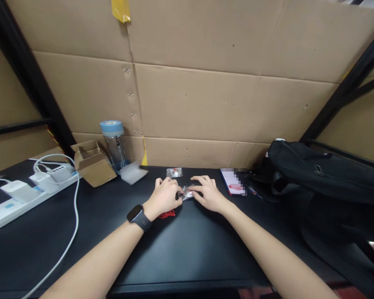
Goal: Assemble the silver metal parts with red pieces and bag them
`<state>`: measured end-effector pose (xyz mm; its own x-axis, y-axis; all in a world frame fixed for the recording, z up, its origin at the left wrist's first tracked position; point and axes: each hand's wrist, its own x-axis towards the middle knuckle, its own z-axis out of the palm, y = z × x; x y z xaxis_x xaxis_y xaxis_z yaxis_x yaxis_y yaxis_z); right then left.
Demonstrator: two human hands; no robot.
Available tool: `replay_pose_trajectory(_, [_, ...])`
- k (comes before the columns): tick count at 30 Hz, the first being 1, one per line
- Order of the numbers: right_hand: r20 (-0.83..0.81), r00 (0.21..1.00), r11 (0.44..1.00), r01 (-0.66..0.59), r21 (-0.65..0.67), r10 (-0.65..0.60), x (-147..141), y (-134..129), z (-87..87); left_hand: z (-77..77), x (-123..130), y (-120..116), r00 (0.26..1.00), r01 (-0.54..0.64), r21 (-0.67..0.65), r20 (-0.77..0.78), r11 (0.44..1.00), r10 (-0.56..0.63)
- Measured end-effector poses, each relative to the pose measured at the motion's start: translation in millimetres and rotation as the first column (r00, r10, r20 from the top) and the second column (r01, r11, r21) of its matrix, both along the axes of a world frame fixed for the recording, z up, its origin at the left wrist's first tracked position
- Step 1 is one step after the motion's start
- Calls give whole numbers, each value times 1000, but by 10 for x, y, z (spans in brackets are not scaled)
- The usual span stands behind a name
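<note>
Over the middle of the black tabletop, both hands meet at a small clear plastic bag [187, 192] with something shiny inside that is too small to make out. My left hand [164, 197], with a dark watch [138, 216] on its wrist, has its fingers curled in against the bag's left edge. Fingers apart, my right hand [209, 194] touches the bag's right side with its fingertips. A bundle of red cord [167, 214] lies partly hidden under my left hand. Just beyond the hands lies a second clear bag [174, 172] with a small red and silvery item in it.
On the left stand a power strip [21, 209] with chargers and a white cable [76, 207], an open cardboard box [95, 166], a blue-lidded bottle [112, 143] and clear plastic packaging [133, 172]. A phone [233, 182] and a black backpack [327, 174] are on the right. Cardboard [205, 104] walls the back.
</note>
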<state>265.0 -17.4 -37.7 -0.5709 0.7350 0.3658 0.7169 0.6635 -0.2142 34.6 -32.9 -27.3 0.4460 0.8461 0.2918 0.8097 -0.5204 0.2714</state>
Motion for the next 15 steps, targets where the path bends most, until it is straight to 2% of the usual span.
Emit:
replay_pose_trajectory(5, [40,997,996,-63,-66,66,-10,-43,37,40,18,-41,1000,27,38,-10,999,-27])
replay_pose_trajectory(10, [-11,1000,996,-17,-84,16,-21,13,-21,-15,27,1,1000,21,27,17,999,-21])
replay_pose_trajectory(15, [-75,997,993,20,-119,-29,-1,53,2,-81,34,90,996,-6,-40,86,999,9])
